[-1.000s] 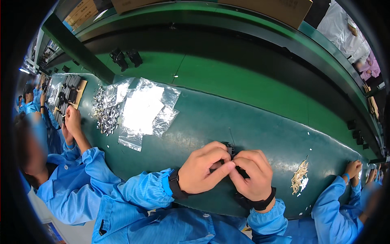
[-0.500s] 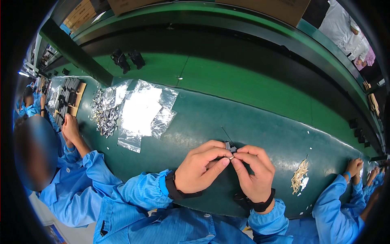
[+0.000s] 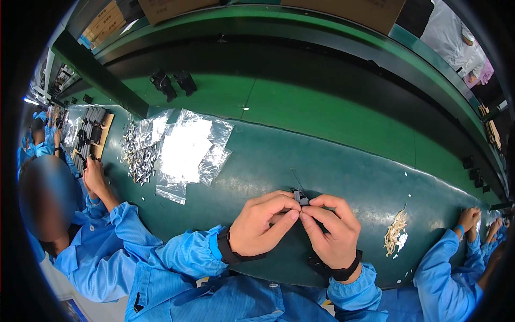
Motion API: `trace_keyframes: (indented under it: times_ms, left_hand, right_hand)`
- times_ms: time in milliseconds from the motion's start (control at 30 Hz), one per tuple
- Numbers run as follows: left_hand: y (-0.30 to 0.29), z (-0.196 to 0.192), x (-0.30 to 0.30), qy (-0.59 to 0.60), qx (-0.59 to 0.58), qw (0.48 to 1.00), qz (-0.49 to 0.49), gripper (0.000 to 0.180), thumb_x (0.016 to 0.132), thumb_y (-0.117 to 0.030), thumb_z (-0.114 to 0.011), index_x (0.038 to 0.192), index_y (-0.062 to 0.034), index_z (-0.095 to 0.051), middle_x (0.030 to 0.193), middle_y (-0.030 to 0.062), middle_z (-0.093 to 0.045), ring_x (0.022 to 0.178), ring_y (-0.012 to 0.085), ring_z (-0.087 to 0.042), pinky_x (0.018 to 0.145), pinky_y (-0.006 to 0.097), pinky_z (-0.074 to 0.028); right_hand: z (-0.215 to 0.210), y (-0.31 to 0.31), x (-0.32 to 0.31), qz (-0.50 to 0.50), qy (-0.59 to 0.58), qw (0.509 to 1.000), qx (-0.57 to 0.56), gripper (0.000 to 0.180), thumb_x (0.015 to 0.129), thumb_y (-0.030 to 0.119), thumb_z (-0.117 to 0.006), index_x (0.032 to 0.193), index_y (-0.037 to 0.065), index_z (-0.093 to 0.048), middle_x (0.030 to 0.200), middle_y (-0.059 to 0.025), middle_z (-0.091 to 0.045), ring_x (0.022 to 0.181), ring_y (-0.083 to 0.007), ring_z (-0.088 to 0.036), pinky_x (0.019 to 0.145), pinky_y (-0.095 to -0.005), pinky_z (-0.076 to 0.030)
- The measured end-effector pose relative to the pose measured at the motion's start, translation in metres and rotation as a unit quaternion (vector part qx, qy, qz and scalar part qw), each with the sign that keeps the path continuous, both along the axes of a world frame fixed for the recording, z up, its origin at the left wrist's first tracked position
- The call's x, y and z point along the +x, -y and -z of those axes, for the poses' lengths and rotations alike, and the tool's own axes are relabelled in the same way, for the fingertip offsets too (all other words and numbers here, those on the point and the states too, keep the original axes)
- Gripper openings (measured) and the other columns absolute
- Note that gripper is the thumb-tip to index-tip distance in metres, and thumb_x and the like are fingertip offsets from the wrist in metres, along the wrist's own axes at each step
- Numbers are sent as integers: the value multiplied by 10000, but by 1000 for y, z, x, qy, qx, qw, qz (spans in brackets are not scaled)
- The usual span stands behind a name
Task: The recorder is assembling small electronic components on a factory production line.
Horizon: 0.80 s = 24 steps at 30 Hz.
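Observation:
My left hand and my right hand meet over the near middle of the green table, fingertips pinched together. Between them is a small dark grey plastic part, with a thin black wire sticking up from its far side. The left fingers grip the part's near left side; the right thumb and forefinger press at its near right corner. Whatever lies right under the fingertips is hidden. A black object rests by the table edge, partly behind my right wrist.
Left of centre lie clear plastic bags beside a heap of small metallic-looking pieces. Pale thin strips and white bits are piled to the right. Black parts stand on the green ledge behind. Co-workers in blue sit on both sides.
The dark grey part has turned and shifted slightly left, together with my right fingertips. A small pale piece that showed between the fingertips is now out of sight.

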<state>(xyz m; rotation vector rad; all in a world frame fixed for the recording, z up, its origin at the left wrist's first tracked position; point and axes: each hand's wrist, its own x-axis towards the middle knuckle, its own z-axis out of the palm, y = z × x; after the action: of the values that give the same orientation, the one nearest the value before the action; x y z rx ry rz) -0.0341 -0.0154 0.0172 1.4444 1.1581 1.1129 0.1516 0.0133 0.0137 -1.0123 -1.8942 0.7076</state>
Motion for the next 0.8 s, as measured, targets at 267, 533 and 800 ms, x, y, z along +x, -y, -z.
trace_keyframes:
  times_ms: [267,533,800]
  left_hand:
    - [1,-3,-8,-22,-7,1000,18,144,1003,-70,-562,1055,38,-643,995,133,-677,763,145,-623,668,251,-476]
    - [-1,2,-4,28,-69,996,38,175,1033,-48,-505,1102,48,-634,1109,143,-673,1004,192,-688,896,303,-572]
    - [0,-7,-2,-97,-3,995,15,121,964,-7,-612,1072,28,-655,1104,163,-668,966,244,-706,817,320,-571]
  right_hand:
    - [-5,2,-3,-3,11,1000,-2,173,766,-7,-788,930,25,-746,1004,-91,-663,843,-228,-649,685,-314,-543]
    - [-2,0,1,16,-12,1000,-17,163,771,4,-785,924,16,-730,1011,-108,-672,894,-257,-679,725,-331,-555]
    - [-3,-1,1,-22,-7,1000,-17,203,777,12,-779,970,2,-718,1043,-115,-664,927,-275,-669,772,-350,-549]
